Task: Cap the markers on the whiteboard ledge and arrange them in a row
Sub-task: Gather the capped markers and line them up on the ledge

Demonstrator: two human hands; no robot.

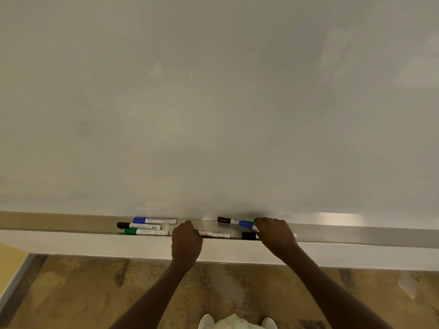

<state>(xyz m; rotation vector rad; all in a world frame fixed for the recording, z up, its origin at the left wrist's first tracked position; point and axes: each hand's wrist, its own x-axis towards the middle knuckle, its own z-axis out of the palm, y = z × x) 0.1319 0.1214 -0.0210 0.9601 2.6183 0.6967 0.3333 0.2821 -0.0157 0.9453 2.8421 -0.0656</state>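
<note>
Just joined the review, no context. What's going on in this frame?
A person stands at a whiteboard ledge sorting markers. Three capped markers, blue, black and green, lie side by side at the left. The left hand rests at the end of a red-labelled marker. The right hand grips a blue-capped marker that crosses a black-capped one. Another black-capped marker lies partly under that hand. The right-side markers are not yet in a row.

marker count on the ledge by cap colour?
Blue: 2, one at far left, one under the right hand
Black: 3
Green: 1
Cap hidden by left hand: 1
Total: 7
</note>
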